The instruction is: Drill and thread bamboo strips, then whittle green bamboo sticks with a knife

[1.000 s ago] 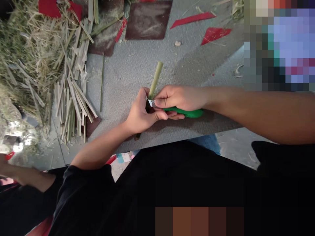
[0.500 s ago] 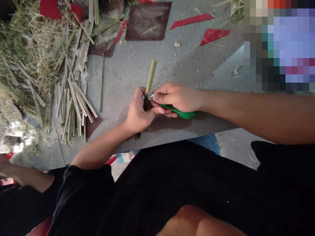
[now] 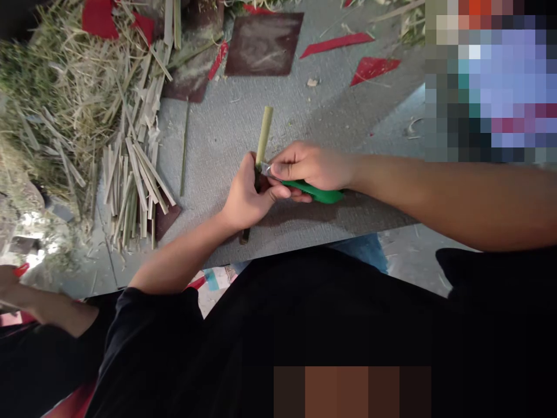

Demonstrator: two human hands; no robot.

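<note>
My left hand (image 3: 246,197) is closed around a green bamboo stick (image 3: 263,134) that lies on a grey mat (image 3: 217,139). The stick's upper end points away from me and its lower end (image 3: 245,235) pokes out below my palm. My right hand (image 3: 311,168) grips a green-handled knife (image 3: 317,193). Its small metal blade (image 3: 265,169) rests against the stick, right beside my left thumb. Both hands touch each other over the stick.
A pile of cut bamboo strips (image 3: 130,174) and dry straw (image 3: 56,93) lies at the left. Dark square sheets (image 3: 263,43) and red paper scraps (image 3: 372,67) sit at the far side. Another person's hand (image 3: 13,284) shows at the lower left.
Both hands and the stick have slid slightly left and up in view. The stick stands a little more upright. The grip on stick and knife is unchanged.
</note>
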